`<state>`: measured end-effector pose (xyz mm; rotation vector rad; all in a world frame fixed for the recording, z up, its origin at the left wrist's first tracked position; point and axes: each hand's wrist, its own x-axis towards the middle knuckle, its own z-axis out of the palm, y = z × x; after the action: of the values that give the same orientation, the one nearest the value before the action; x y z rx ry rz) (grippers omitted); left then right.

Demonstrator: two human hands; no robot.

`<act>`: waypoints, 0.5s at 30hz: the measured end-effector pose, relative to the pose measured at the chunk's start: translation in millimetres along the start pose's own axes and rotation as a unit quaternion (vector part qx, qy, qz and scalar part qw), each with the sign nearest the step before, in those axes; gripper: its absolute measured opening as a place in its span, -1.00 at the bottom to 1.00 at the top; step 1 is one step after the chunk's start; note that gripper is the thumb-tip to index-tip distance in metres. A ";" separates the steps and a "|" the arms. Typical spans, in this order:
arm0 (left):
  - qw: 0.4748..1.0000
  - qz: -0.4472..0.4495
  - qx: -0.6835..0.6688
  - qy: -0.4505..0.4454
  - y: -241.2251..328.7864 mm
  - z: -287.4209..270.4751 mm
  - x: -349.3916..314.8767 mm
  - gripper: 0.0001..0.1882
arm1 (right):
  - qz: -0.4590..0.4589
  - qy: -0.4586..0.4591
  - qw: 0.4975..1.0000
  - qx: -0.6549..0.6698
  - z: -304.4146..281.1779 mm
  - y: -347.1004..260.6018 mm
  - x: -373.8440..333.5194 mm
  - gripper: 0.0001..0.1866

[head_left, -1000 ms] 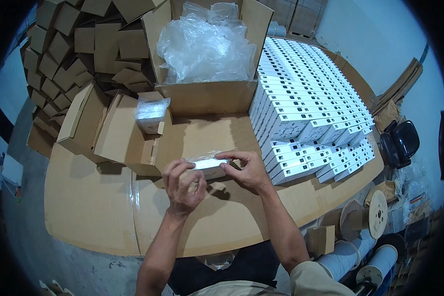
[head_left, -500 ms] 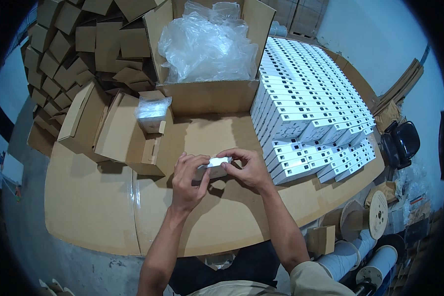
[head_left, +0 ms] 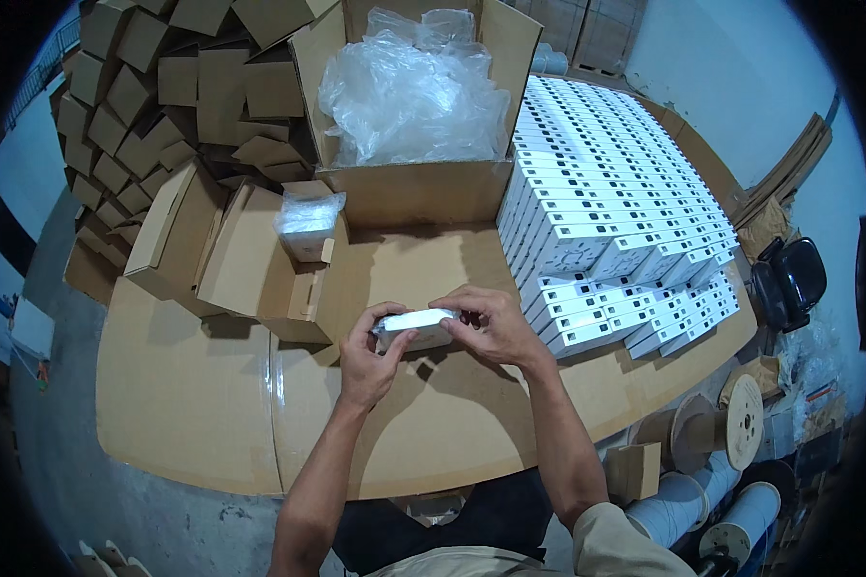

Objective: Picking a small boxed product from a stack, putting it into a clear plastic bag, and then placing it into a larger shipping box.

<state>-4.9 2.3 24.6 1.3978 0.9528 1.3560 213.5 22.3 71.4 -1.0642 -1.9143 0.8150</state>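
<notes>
White box [head_left: 419,320] was mid-handling; open carton [head_left: 296,329] was only part-filled.
Left hand [head_left: 368,361] and right hand [head_left: 494,327] pinched the box's opposite ends above the counter [head_left: 188,389]; a film-wrapped pack [head_left: 309,226] sat in the carton, rows of white boxes [head_left: 601,192] stood outside it, right.

White box [head_left: 421,324], rectangular, held crosswise
</notes>
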 end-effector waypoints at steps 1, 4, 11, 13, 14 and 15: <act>1.000 0.001 0.000 0.001 1.2 -0.1 -0.2 -0.64 | -0.007 -0.020 0.999 -0.032 -2.3 -7.1 1.7 -0.73; 1.000 -0.022 0.000 0.000 3.7 -0.2 -1.0 -0.64 | -0.041 -0.049 0.994 -0.086 0.4 -13.4 7.8 -0.72; 0.985 0.045 0.164 -0.003 0.7 -1.7 -8.9 -0.54 | -0.043 -0.052 0.989 -0.133 1.7 -13.9 10.6 -0.74; 0.978 0.068 0.196 -0.008 1.2 0.1 -11.7 -0.49 | -0.041 -0.045 0.989 -0.137 0.3 -11.4 9.0 -0.74; 0.984 0.027 0.174 -0.003 2.6 2.8 -13.0 -0.44 | -0.040 -0.039 0.989 -0.138 -0.5 -9.8 8.8 -0.74; 0.989 -0.013 0.151 0.001 3.3 4.7 -13.8 -0.40 | -0.041 -0.039 0.989 -0.139 -1.6 -8.8 8.6 -0.74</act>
<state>-1.7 -12.3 24.4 1.6015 1.2109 1.2289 208.5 26.2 82.0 -1.1230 -2.1691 0.5616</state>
